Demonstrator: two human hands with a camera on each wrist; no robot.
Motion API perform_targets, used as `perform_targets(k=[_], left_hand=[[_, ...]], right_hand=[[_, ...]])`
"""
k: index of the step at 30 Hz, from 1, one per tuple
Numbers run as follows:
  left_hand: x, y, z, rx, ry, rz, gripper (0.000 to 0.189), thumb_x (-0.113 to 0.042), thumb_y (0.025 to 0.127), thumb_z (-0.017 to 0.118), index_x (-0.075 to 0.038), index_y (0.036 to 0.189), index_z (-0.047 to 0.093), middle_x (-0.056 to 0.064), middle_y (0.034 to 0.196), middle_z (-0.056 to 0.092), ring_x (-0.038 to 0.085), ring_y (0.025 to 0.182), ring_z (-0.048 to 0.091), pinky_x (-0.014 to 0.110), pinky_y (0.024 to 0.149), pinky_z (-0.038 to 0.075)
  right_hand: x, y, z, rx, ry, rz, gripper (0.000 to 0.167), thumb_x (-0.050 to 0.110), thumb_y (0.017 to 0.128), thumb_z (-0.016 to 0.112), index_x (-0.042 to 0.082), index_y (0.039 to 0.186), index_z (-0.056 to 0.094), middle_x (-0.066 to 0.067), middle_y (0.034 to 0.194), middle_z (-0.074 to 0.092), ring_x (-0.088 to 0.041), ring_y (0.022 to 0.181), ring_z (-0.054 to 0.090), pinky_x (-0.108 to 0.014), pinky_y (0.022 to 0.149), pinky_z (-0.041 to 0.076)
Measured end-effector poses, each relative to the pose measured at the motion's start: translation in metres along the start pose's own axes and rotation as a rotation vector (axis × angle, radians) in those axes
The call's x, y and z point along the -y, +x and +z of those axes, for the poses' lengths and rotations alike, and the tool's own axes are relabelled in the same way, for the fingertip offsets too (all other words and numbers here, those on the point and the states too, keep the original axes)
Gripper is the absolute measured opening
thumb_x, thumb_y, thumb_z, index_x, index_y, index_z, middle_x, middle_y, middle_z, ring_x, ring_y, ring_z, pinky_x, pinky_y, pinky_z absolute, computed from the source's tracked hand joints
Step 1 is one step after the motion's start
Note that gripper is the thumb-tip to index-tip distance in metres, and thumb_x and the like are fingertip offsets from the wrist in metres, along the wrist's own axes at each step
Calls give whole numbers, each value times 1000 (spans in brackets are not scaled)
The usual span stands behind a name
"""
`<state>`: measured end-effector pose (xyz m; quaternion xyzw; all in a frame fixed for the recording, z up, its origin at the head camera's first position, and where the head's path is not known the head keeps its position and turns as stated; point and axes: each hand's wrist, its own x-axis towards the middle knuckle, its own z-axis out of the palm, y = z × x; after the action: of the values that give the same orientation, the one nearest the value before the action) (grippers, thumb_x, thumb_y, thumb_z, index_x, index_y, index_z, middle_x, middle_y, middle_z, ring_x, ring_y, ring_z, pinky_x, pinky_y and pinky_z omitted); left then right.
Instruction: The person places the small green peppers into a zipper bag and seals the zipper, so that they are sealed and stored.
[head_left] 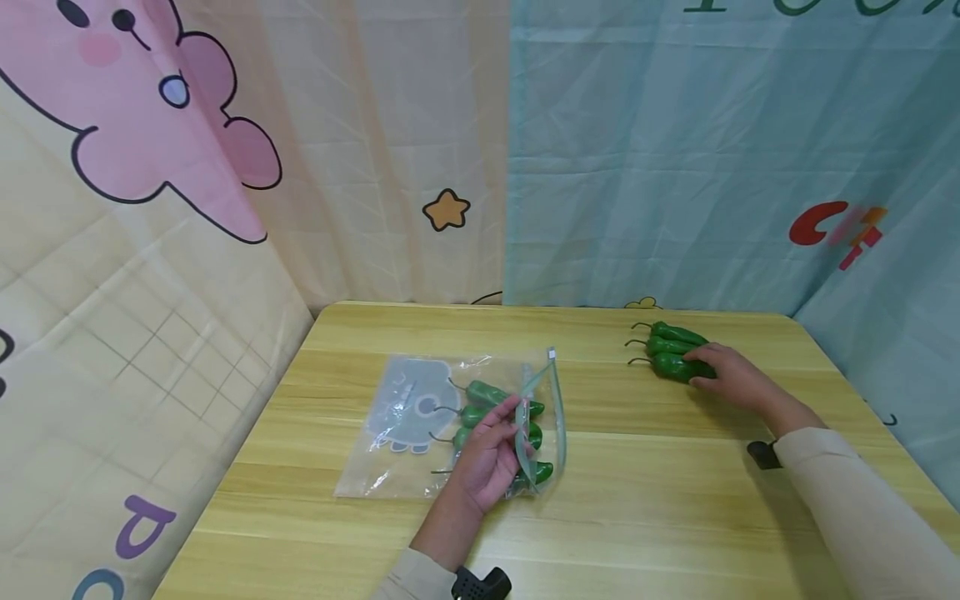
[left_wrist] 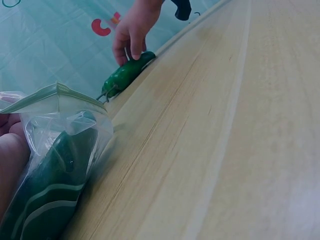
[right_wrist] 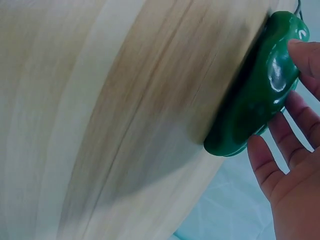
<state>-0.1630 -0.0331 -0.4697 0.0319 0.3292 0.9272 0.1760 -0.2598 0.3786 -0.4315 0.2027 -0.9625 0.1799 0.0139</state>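
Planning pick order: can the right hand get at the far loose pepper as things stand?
Probably yes: nothing shows on top of the far pepper. The middle pepper and near pepper lie between, though, and the right hand is on the near one, so it may have to lift over.

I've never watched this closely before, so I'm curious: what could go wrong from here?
The right hand might lose its grip on the glossy loose pepper, or knock the two peppers beside it. Bagged peppers lie close to the mouth of the bag, so one could slip out.
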Motion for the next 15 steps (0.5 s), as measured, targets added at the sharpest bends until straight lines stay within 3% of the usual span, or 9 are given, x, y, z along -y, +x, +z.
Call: perform_targets(k=[15], left_hand=[[1, 1, -1, -5, -12, 2, 36, 6, 97, 41, -14, 117, 64, 1, 123, 57, 8, 84, 58, 23, 72, 53]], right_hand=[[-8, 3, 7, 31, -12, -10, 42, 0, 88, 69, -15, 124, 55, -38, 126, 53, -57, 119, 46, -66, 98, 38]])
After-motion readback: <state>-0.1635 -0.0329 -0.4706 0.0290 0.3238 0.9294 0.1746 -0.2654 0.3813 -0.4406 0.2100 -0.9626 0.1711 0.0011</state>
